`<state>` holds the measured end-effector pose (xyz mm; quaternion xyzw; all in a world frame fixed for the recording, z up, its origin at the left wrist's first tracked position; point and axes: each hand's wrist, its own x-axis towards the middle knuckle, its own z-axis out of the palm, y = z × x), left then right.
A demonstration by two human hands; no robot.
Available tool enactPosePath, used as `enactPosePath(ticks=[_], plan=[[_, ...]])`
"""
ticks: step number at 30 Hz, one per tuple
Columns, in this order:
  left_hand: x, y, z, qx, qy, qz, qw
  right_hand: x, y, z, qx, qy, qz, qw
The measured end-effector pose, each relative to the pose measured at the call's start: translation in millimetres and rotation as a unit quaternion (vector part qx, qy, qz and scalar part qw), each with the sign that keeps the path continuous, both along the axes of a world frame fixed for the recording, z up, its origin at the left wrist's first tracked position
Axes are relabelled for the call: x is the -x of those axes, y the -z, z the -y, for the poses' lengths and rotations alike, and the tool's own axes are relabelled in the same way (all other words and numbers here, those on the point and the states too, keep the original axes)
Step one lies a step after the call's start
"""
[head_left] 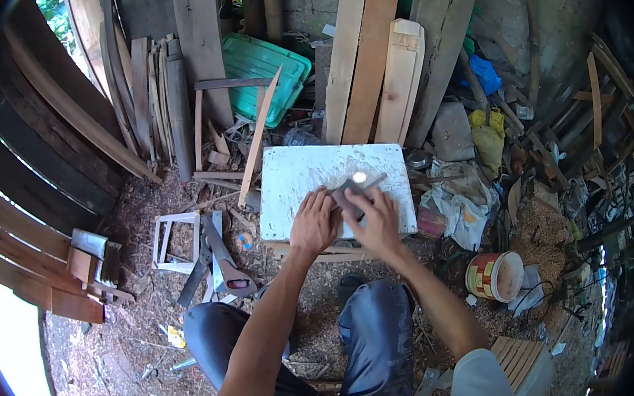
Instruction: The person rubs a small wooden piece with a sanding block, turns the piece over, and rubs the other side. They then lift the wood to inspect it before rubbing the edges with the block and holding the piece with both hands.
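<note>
A low white-painted table [296, 173] with a worn, scuffed top stands in front of my knees. On its right half, my right hand [375, 219] grips a dark grey flat piece [348, 193], thumb on the near left side and fingers on the right; the hand is slightly blurred. A thin greyish strip [376, 181] sticks out past those fingers toward the right. My left hand [315, 222] presses down just left of the dark piece, fingers bent and close together. What lies under its fingertips is hidden.
A hand saw [225, 262] and a small pale wooden frame [177, 240] lie on the littered ground at left. Planks [369, 65] and a green plastic lid [268, 74] lean behind the table. A bucket [493, 277] lies at right, near cloths and scrap.
</note>
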<state>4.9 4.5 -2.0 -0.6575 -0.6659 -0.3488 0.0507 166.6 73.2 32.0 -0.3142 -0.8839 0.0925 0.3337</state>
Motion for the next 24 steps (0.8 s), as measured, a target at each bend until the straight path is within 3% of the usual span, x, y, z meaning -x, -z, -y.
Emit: enactPosePath(ticks=[3, 6, 8, 9, 12, 14, 16, 20, 22, 24], plan=[[-1, -2, 1, 0.009, 0.007, 0.011, 1.000, -6, -5, -38, -0.001, 0.142, 0.015, 0.990], [-1, -4, 0, 0.007, 0.007, 0.020, 1.000, 2, -6, -42, -0.016, 0.183, -0.002, 0.983], [0, -3, -1, 0.004, 0.009, 0.008, 1.000, 8, 4, -20, 0.061, 0.048, -0.050, 0.996], [0, -4, -2, 0.003, 0.008, 0.006, 1.000, 8, -1, 1, 0.036, 0.006, -0.023, 0.999], [-1, -2, 2, -0.013, -0.005, 0.003, 1.000, 1, -1, -17, -0.001, 0.041, 0.003, 0.999], [0, -4, 0, 0.011, 0.008, 0.022, 1.000, -2, -7, -42, -0.003, 0.159, 0.030, 0.987], [1, -3, 1, 0.020, 0.004, 0.017, 1.000, 2, -5, -52, -0.020, 0.214, 0.032, 0.976], [-2, 1, -1, 0.006, 0.000, -0.007, 1.000, 13, 7, 1, 0.021, 0.050, -0.016, 0.998], [1, 2, 2, -0.002, -0.003, -0.024, 1.000, 6, -4, 1, 0.029, 0.028, 0.026, 0.999], [1, 0, 0, 0.009, 0.001, 0.003, 1.000, 5, 1, -26, 0.006, 0.106, 0.030, 0.994]])
